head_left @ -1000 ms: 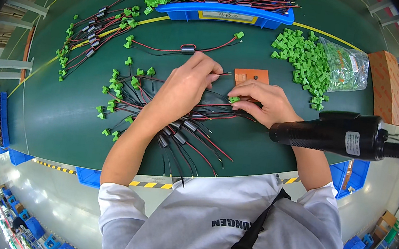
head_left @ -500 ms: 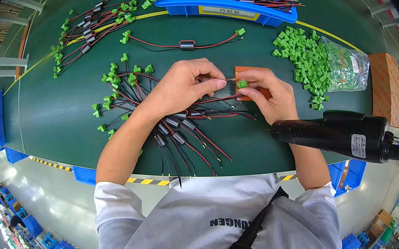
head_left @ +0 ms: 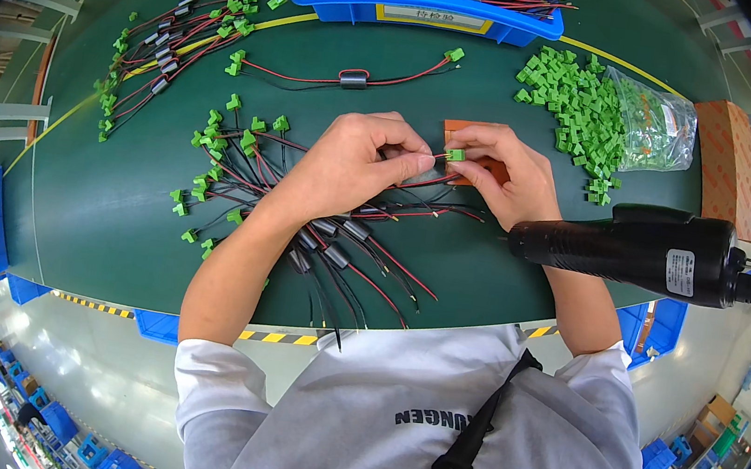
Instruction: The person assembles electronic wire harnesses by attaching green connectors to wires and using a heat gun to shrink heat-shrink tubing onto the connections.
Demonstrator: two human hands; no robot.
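Observation:
My left hand (head_left: 358, 159) pinches a thin wire (head_left: 439, 156) close to its end. My right hand (head_left: 515, 179) holds a small green terminal connector (head_left: 455, 155) between thumb and fingers, its face turned to the wire. The wire's end meets the connector's left side; how deep it sits I cannot make out. Below both hands lies a fanned bundle of red and black wire harnesses (head_left: 334, 254) with dark cylindrical cores. Many of its left ends carry green connectors (head_left: 209, 141), while its right ends are bare. An orange block (head_left: 452, 130) is partly hidden behind my right hand.
A black power screwdriver (head_left: 622, 251) juts in from the right over my right forearm. Loose green connectors (head_left: 569, 108) spill from a clear bag (head_left: 658, 133) beside a cardboard box (head_left: 726, 165). One harness (head_left: 353, 79) lies beyond my hands, before a blue bin (head_left: 430, 21) of harnesses; more (head_left: 164, 59) lie left.
The green connector has turned in my right fingers, and the wire end has come up against it. My left hand has shifted slightly right, toward the connector.

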